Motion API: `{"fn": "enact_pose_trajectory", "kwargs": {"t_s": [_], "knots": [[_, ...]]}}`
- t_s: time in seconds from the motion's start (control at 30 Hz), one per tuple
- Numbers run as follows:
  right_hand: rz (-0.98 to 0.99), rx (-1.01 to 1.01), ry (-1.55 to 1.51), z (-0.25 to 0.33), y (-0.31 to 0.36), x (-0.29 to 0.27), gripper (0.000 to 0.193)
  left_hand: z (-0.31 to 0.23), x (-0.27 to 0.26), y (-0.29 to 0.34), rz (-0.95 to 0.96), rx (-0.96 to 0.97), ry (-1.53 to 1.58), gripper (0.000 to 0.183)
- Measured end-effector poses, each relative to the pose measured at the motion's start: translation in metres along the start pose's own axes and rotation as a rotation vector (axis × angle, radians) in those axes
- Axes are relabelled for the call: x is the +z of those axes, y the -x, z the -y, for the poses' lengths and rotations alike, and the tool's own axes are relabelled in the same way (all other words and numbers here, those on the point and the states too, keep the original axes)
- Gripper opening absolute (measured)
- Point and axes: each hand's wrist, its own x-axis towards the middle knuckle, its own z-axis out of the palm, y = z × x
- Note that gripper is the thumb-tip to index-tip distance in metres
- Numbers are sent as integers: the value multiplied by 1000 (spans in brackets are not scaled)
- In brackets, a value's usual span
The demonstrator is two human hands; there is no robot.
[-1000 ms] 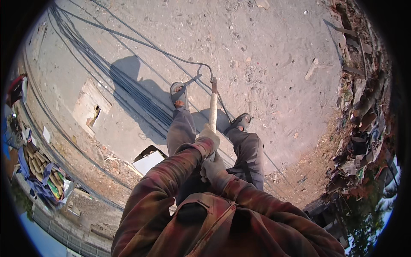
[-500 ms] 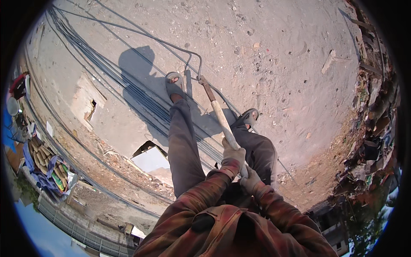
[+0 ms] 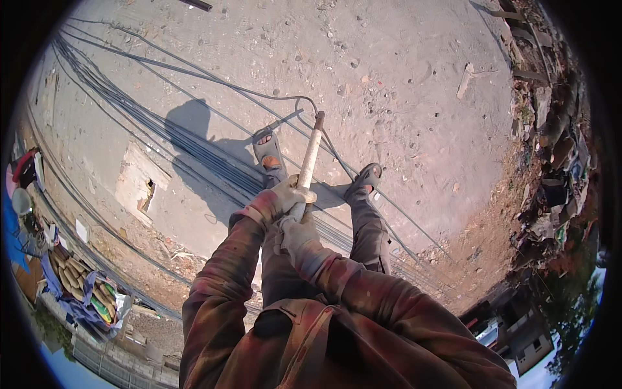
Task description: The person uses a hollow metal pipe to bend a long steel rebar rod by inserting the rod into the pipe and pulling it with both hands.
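Both my gloved hands are closed around a rebar bending bar (image 3: 310, 159) with a pale shaft and a rusty metal head. My left hand (image 3: 287, 194) grips the shaft higher up, and my right hand (image 3: 298, 232) wraps it just below, close to my body. At the far end, the rusty head meets a steel rebar (image 3: 262, 96) where the rod turns sharply. Whether the head is hooked around the rod I cannot tell. My feet, in grey sandals (image 3: 265, 148), stand on either side of the tool among the rods.
A bundle of long rebars (image 3: 188, 152) runs diagonally from far left under my legs. A broken slab patch (image 3: 139, 178) with a hole lies to the left. Rubble and scrap (image 3: 551, 175) line the right side. A pile of stuffed sacks (image 3: 71, 275) sits at the left edge.
My hands and the bar's grip end have swung left and away from my body, so the bar now leans the other way. My right arm reaches further across.
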Motion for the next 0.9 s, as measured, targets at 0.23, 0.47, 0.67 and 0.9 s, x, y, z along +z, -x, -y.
{"fn": "enact_pose_trajectory", "kwargs": {"t_s": [0.23, 0.47, 0.67, 0.9], "knots": [[-409, -78, 348, -5, -17, 96, 31, 18, -86, 39, 139, -30, 328, 35], [-272, -135, 245, 33, -53, 42, 28, -27, -35, 38, 110, 191, 571, 24], [37, 286, 193, 186, -32, 21, 13, -60, 12, -77, 152, 152, 781, 13], [-154, 207, 374, 175, -27, -4, 10, -108, 29, -21, 55, 39, 515, 25]]}}
